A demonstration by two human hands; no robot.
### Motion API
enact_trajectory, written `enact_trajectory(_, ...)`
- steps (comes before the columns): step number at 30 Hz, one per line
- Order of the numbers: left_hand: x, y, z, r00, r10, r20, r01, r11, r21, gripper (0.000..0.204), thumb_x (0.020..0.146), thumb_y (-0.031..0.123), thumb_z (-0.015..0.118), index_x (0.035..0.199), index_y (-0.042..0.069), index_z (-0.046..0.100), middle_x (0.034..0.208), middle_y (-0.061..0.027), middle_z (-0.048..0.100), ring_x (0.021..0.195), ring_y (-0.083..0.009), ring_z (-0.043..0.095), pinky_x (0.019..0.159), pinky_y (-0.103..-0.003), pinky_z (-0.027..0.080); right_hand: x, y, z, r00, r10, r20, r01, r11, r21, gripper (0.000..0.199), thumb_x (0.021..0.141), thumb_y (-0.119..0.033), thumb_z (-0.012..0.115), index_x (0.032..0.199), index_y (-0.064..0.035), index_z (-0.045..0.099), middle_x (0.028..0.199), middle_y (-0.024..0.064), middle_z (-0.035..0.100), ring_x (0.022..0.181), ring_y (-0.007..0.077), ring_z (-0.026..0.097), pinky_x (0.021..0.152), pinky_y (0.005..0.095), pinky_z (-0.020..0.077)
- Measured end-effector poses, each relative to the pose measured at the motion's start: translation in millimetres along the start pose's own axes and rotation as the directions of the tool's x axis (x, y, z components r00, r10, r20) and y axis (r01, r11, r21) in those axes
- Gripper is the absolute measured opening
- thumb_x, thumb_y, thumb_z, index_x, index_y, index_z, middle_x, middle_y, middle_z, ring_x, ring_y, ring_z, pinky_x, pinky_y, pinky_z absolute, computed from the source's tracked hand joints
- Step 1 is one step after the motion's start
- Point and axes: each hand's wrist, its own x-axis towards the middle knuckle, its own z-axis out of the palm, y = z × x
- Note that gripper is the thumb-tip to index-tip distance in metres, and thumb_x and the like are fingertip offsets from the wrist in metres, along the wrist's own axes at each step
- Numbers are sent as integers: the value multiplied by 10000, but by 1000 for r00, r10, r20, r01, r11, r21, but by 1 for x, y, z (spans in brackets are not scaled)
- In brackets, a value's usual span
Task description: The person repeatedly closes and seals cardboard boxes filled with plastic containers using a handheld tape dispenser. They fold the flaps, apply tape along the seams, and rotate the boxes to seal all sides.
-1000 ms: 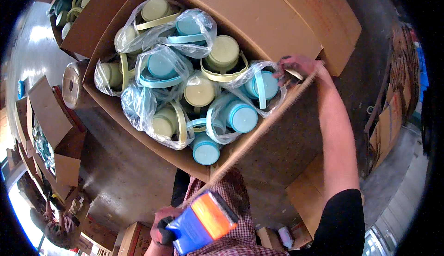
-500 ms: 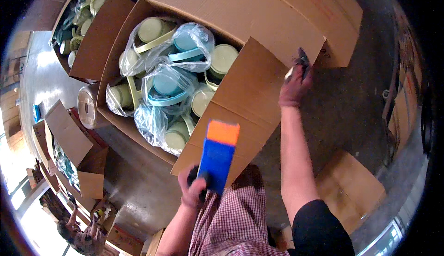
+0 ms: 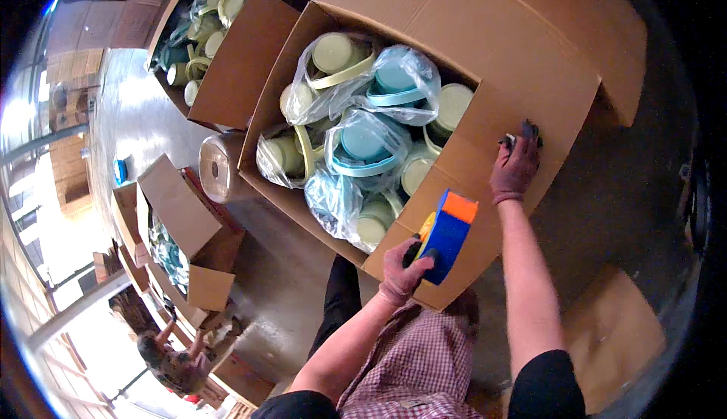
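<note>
A tape dispenser (image 3: 448,241), blue with an orange end and a yellow edge, is gripped in my left hand (image 3: 405,267) above the near flap of a large carton. My right hand (image 3: 516,163), in a maroon glove with dark fingertips, rests on the flap (image 3: 541,116) with its fingers extended. A small pale spot shows by the thumb; I cannot tell what it is. Inside the open carton (image 3: 266,127) sit pale green containers (image 3: 335,53) and light blue ones (image 3: 365,137) with curved handles, several wrapped in clear plastic bags.
Another open carton (image 3: 238,48) of similar containers stands at the far left. Near it lies a wide roll of clear wrap (image 3: 218,165). More open cartons (image 3: 178,207) and a co-worker (image 3: 174,362) are at lower left. Flat cardboard (image 3: 617,336) lies at lower right.
My view has shifted, so the carton appears farther right. The near flap lies more level with the far one. My right hand has come onto it, and the dispenser has tilted over its edge.
</note>
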Motion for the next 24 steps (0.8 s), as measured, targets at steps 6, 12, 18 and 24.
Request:
enact_trajectory(6, 9, 22, -53, 973, -232, -14, 220, 937, -271, 339, 726, 331, 600, 832, 11, 564, 724, 10, 505, 641, -93, 454, 556, -237, 371, -3, -11, 7, 1000, 0, 1, 0, 1000, -29, 255, 769, -129, 584, 984, -46, 473, 1232, 172, 435, 1143, 378, 396, 958, 455, 326)
enact_trajectory(12, 27, 82, -233, 953, -237, -188, 154, 915, -372, 468, 716, 440, 599, 932, 28, 550, 822, 8, 528, 766, -122, 504, 702, -272, 417, -5, -23, 17, 965, 263, -18, -260, 941, -215, 360, 814, -154, 546, 1134, -25, 445, 1268, 199, 408, 1174, 379, 371, 963, 457, 333)
enact_trajectory(18, 123, 60, -451, 843, -26, -537, -42, 993, -113, 392, 798, 359, 584, 941, -6, 590, 837, -32, 579, 759, -141, 556, 686, -289, 446, -13, -13, 34, 965, 262, -6, -240, 876, -419, 396, 860, -233, 480, 1185, -12, 426, 1221, 219, 424, 1119, 360, 408, 915, 416, 358)
enact_trajectory(24, 190, -23, -515, 606, -379, -700, 428, 896, -114, 545, 760, 423, 619, 981, -74, 584, 874, -129, 626, 765, -203, 606, 697, -325, 477, -17, -3, 34, 961, 277, -28, -272, 913, -306, 444, 886, -258, 455, 1235, 9, 393, 1253, 221, 417, 1140, 340, 417, 949, 396, 346)
